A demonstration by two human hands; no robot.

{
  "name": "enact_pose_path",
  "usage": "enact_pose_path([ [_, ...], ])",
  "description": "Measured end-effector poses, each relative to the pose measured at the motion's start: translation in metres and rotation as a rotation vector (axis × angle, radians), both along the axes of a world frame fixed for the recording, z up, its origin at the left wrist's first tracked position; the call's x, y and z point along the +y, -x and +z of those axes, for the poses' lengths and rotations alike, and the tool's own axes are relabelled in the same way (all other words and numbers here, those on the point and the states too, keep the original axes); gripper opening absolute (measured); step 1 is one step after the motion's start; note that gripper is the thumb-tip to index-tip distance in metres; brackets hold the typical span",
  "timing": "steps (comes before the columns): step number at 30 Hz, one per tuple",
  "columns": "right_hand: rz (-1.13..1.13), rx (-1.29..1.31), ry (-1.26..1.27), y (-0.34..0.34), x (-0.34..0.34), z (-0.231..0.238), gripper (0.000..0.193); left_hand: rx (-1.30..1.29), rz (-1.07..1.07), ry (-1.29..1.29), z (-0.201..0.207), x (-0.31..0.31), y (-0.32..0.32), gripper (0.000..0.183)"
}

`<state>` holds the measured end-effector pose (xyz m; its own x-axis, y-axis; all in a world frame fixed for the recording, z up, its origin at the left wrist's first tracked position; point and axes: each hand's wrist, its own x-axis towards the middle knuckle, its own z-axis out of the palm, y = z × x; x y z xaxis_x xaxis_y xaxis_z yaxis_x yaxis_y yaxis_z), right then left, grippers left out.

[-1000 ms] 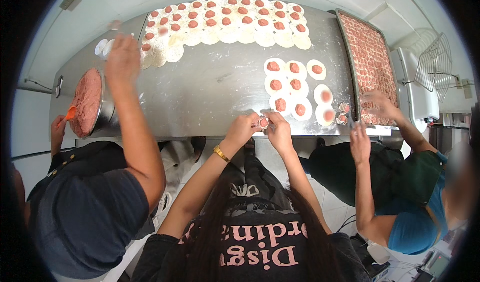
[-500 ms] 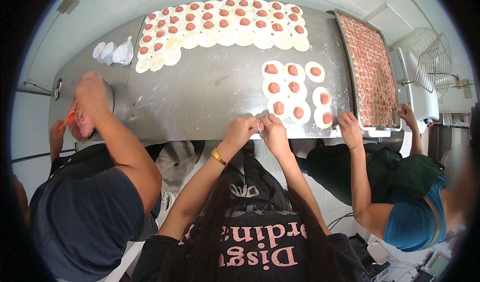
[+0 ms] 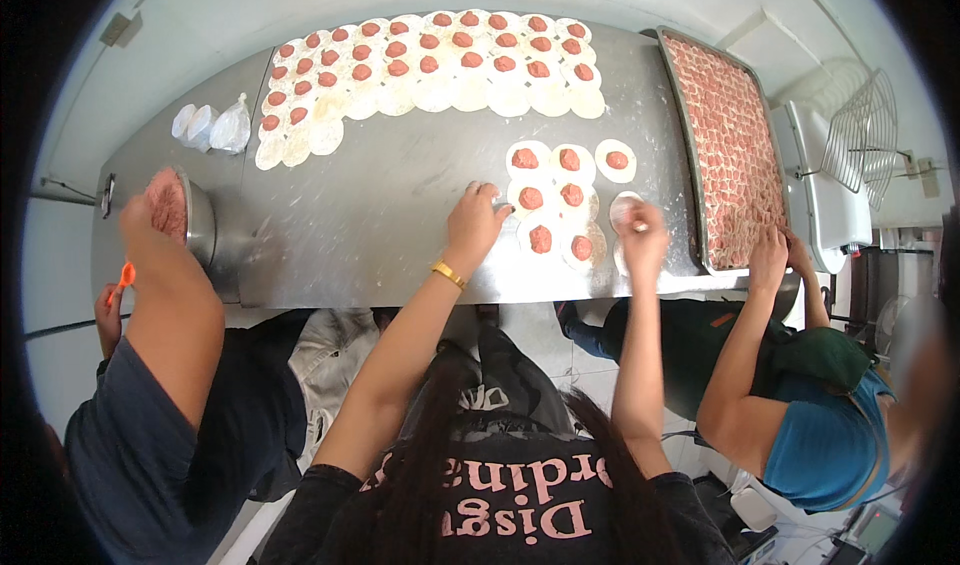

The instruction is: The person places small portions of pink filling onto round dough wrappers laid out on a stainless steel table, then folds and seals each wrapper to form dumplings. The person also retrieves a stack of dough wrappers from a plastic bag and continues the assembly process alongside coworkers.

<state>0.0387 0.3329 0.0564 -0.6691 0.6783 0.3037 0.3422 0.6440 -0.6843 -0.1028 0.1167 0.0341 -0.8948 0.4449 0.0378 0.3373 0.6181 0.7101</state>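
Note:
My left hand is over the steel table, fingers apart and holding nothing, with its thumb close to a round dough wrapper topped with meat. My right hand is bent down over the right-hand column of wrappers, its fingers drawn together. A pale bit shows at those fingertips, but blur hides what it is. Part of a wrapper sticks out beside the fingers. Between my hands lie several more filled wrappers, among them one with a meat ball. Another filled wrapper sits farther off.
Rows of overlapping wrappers, most with meat, line the table's far side. A large tray of dumplings stands right, with a co-worker's hands at its near end. Left, another co-worker's arm reaches into a meat bowl; an orange spoon is in that person's other hand.
My hands, pinched together on a small folded dumpling before, have parted: left forward, right over the right-hand wrappers. The right co-worker's near hand has moved to the tray. The view has shifted slightly.

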Motion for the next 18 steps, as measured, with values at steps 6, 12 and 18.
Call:
enact_pose_path([
  [6,-0.298,-0.282,-0.087,0.015,0.118,-0.021,0.025,-0.059,-0.045,0.115,-0.007,0.021,0.005,0.02],
  [12,-0.241,-0.148,-0.115,0.003,0.071,-0.011,0.043,-0.808,0.138,-0.612,-0.033,-0.004,0.015,0.016],
  [18,0.253,-0.074,0.904,0.022,-0.093,-0.016,0.033,-1.092,0.112,-1.152,-0.016,-0.057,-0.01,0.03],
])
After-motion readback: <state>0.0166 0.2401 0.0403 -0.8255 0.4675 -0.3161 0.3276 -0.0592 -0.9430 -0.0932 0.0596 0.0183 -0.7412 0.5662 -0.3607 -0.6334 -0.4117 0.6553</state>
